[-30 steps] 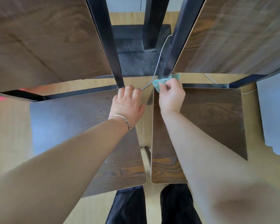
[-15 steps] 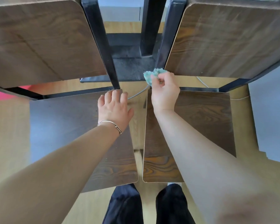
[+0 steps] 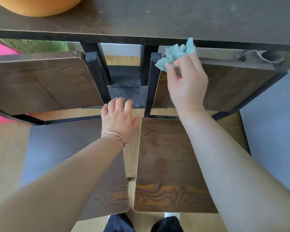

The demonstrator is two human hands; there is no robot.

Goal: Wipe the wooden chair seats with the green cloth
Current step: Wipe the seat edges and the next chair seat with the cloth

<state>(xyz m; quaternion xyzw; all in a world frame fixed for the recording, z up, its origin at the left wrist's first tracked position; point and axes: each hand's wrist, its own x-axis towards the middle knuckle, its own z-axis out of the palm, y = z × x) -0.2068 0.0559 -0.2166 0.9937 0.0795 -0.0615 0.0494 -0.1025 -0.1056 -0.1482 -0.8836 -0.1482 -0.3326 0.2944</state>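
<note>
progress: unclear, no wiping contact | right hand (image 3: 186,84) fingers (image 3: 170,65) pinch bunched green cloth (image 3: 176,55) upper centre, above right seat (image 3: 166,164) | left hand (image 3: 119,119) fingers (image 3: 120,103) relaxed over left seat (image 3: 65,148) corner

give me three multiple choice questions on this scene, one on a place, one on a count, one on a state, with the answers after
1. Where is the green cloth?
A. on the floor
B. in a bucket
C. bunched in the right hand, up by the table

2. How many chair seats lie side by side under the arms?
A. two
B. one
C. four

3. How is the left hand?
A. clenched in a fist
B. open, fingers straight, holding nothing
C. gripping the cloth

Answers: C, the right hand's fingers pinch the crumpled cloth above the seats; A, one seat shows under each arm; B, its fingers lie straight at one seat's far corner.
</note>
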